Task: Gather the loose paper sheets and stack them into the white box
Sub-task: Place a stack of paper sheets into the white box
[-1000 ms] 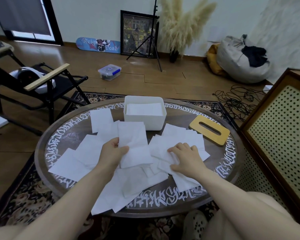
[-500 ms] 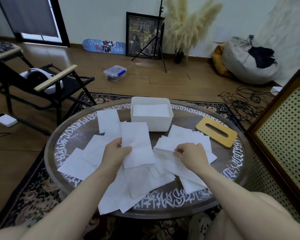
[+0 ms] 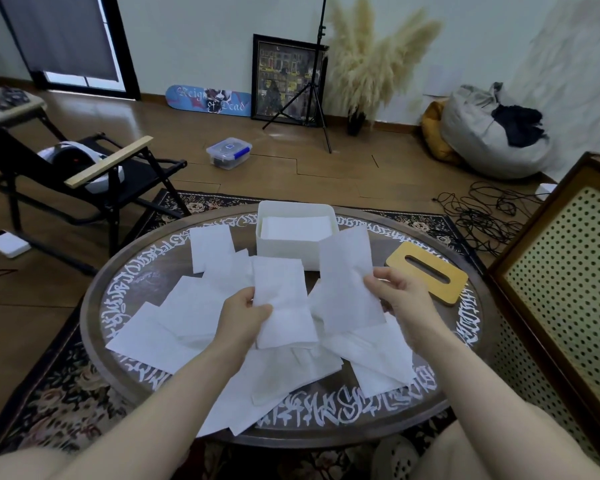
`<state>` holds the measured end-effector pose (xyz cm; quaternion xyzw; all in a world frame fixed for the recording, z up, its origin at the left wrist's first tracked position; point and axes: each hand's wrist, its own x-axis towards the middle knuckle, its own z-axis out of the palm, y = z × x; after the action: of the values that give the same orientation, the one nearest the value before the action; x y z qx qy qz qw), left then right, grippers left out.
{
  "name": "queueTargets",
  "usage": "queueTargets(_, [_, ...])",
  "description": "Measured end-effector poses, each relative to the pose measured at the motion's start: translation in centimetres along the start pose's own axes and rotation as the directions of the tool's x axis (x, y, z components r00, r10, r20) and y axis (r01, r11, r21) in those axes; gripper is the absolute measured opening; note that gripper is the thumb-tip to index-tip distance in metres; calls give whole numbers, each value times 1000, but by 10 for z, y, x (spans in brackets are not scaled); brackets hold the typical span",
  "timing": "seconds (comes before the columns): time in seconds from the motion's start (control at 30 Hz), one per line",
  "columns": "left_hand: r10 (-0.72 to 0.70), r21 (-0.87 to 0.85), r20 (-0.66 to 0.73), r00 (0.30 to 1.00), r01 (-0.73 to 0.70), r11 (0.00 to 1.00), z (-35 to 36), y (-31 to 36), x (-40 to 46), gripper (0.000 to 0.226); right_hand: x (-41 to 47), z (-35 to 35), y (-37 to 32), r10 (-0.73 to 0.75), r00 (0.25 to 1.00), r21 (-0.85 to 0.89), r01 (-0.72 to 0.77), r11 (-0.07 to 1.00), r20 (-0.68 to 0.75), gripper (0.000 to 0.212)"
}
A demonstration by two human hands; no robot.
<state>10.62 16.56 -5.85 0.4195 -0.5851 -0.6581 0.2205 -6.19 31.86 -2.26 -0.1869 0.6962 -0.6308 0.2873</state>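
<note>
Several loose white paper sheets (image 3: 174, 323) lie spread over a round dark table (image 3: 465, 344). The white box (image 3: 284, 252) stands at the table's far side with sheets stacked inside it. My left hand (image 3: 241, 318) pinches one sheet (image 3: 284, 303) by its left edge and holds it above the pile. My right hand (image 3: 400, 301) pinches a second sheet (image 3: 349, 282) by its right edge, raised off the table in front of the box's right corner.
A yellow wooden lid with a slot (image 3: 426, 271) lies on the table's right side. A perforated cabinet (image 3: 568, 271) stands close on the right. A black folding chair (image 3: 84, 174) is left of the table, and tangled cables (image 3: 482, 213) lie on the floor behind.
My right hand has lifted a sheet off the right-hand pile and raised it toward the box. My left hand keeps holding its sheet, now slightly higher.
</note>
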Motion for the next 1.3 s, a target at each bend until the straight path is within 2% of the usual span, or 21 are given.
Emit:
queueTargets(0.07, [-5,30,8,1000,5,1000,7,-4,-2,23,-1,5,-1,32,998,120,-39,992,60,9])
queueTargets(0.13, [-5,56,29,1000,4,998,14,-6,-5,21,-3,11,1,67,992,165,-84,983,106,8])
queueTargets(0.2, [-5,34,59,998,3,999,20,-6,-6,19,-5,17,6,111,987,118,-125,985,117,7])
queueTargets(0.3, [11,-55,78,997,-7,998,26,-4,-7,14,-7,22,12,142,989,-23,-141,990,48,5])
queueTargets(0.57, [60,-74,62,996,-56,996,23,-2,-6,19,-2,20,11,22,1000,-222,-24,975,-13,5])
queueTargets(0.83, [-10,-119,95,995,21,993,20,-2,-5,16,-1,28,14,-4,999,-108,10,994,52,7])
queueTargets(1.0, [-50,-191,131,990,75,979,19,1,-7,20,1,34,19,-8,997,-162,21,987,79,6])
queueTargets(1.3, [-59,-202,142,988,88,976,14,2,-8,20,-1,35,17,-33,994,-180,50,982,101,8])
